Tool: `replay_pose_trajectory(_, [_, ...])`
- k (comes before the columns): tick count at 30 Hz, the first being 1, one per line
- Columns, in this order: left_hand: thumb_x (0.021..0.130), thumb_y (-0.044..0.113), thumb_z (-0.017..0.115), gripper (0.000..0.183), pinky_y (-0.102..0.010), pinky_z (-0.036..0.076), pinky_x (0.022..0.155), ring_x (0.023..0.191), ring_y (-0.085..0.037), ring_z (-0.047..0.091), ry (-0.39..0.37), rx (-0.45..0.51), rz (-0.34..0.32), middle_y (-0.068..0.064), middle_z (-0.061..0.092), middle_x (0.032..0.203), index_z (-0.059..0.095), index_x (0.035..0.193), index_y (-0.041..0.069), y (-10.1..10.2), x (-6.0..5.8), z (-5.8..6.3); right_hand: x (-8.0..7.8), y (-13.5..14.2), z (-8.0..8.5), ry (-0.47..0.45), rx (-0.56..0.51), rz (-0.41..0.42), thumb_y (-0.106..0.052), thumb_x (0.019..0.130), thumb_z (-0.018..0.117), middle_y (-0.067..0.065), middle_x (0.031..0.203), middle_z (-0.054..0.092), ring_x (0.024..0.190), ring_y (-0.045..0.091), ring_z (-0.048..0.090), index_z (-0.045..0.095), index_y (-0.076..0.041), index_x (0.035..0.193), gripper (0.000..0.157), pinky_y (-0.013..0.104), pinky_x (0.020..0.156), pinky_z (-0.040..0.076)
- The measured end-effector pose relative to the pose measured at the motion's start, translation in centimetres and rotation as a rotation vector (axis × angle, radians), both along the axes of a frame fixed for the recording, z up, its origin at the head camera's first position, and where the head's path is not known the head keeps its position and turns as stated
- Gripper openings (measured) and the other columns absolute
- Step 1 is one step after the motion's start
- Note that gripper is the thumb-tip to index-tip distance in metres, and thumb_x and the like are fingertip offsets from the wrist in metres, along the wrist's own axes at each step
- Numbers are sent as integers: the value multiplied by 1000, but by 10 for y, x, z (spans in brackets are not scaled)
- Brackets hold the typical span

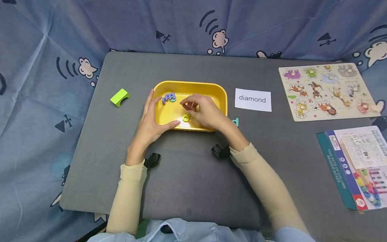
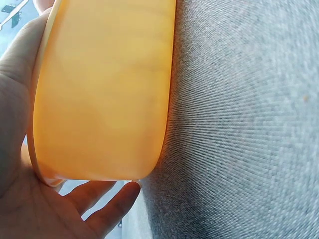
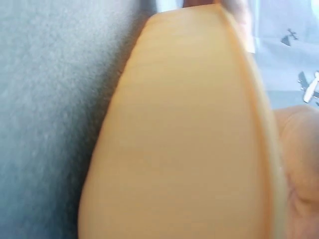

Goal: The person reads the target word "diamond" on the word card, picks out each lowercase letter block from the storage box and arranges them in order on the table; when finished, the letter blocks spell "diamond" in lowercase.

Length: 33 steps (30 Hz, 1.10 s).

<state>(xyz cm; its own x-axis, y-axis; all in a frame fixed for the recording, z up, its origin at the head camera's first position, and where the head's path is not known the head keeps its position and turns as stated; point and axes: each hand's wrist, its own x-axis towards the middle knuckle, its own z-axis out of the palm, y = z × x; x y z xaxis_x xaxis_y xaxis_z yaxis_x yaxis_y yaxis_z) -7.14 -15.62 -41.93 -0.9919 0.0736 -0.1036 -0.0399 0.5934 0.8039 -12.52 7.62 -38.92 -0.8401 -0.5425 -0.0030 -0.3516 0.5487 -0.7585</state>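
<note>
In the head view my left hand (image 1: 149,118) holds the left end of a yellow tray (image 1: 216,88). The thumb lies over the near rim, and the fingers reach along the left side. The left wrist view shows that hand (image 2: 37,209) around the tray's end (image 2: 104,99). My right hand (image 1: 205,109) is inside the tray, fingers loosely bent and thumb apart from them. Just below its thumb is a small yellow-green letter (image 1: 186,117). Purple letters (image 1: 170,96) and a teal piece (image 1: 173,100) lie at the tray's back left.
A card reading "diamond" (image 1: 253,99) lies right of the tray, with a teal letter (image 1: 235,122) near the tray's right side. A green arch block (image 1: 120,97) sits at left. Far right are an animal peg puzzle (image 1: 329,92) and a boxed bead set (image 1: 353,168).
</note>
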Motion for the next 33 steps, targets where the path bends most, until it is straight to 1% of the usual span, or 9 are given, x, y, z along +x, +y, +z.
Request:
replay_pose_trajectory(1, [80,51,91,105,-65,29,125,162,-32,23,-1,-3,-1,19,-3,178,35,163,18,0,0,0,2,4,2,4,-17,-8,0,97,72,12,106,73,95,26,66,75,-2,125,28,38,87,52])
replay_pose_trajectory(5, [79,51,91,106,-65,28,125,163,-31,22,-4,-9,1,22,-4,177,35,163,18,1,0,0,12,19,9,33,-72,-39,-3,97,73,10,106,71,95,23,65,74,-3,125,28,36,80,49])
replay_pose_trajectory(10, [79,50,91,106,-64,28,126,163,-30,22,2,-8,5,21,-3,178,36,164,19,0,0,-1,24,37,17,65,-135,-110,0,93,77,7,97,71,87,19,64,72,-5,113,22,32,72,47])
replay_pose_trajectory(14, [79,49,91,105,-64,28,126,163,-29,22,9,-4,3,20,-3,178,36,164,19,0,0,-1,33,51,19,68,-154,-188,1,89,82,6,94,74,82,17,64,70,-5,108,24,28,69,45])
replay_pose_trajectory(19, [79,50,91,106,-65,28,125,164,-28,20,11,-3,-1,19,-3,178,35,164,18,1,1,-1,44,69,17,90,-177,-310,1,85,87,8,92,76,78,15,61,69,-4,102,25,22,65,42])
replay_pose_trajectory(23, [79,50,90,105,-66,28,125,164,-29,21,12,-1,-2,18,-2,179,36,164,18,0,1,-1,51,82,14,117,-194,-383,-1,84,88,10,89,74,74,12,58,70,-3,96,22,19,63,42])
replay_pose_trajectory(27, [79,49,91,105,-66,28,125,164,-29,20,15,3,-4,16,-2,179,36,163,18,0,1,0,59,94,9,110,-220,-416,0,85,86,12,90,73,76,9,59,71,0,93,17,15,65,44])
replay_pose_trajectory(29, [79,49,91,104,-65,27,125,164,-28,20,17,4,-5,16,-2,179,37,163,18,1,1,-1,62,99,6,103,-231,-425,1,86,86,13,90,74,78,7,60,74,0,95,15,13,67,45])
replay_pose_trajectory(33, [80,47,91,103,-66,27,125,164,-28,19,19,6,-4,16,-2,179,37,163,18,1,1,-2,64,106,0,129,-193,-427,-2,86,87,11,94,77,80,3,60,80,-3,100,15,17,70,47])
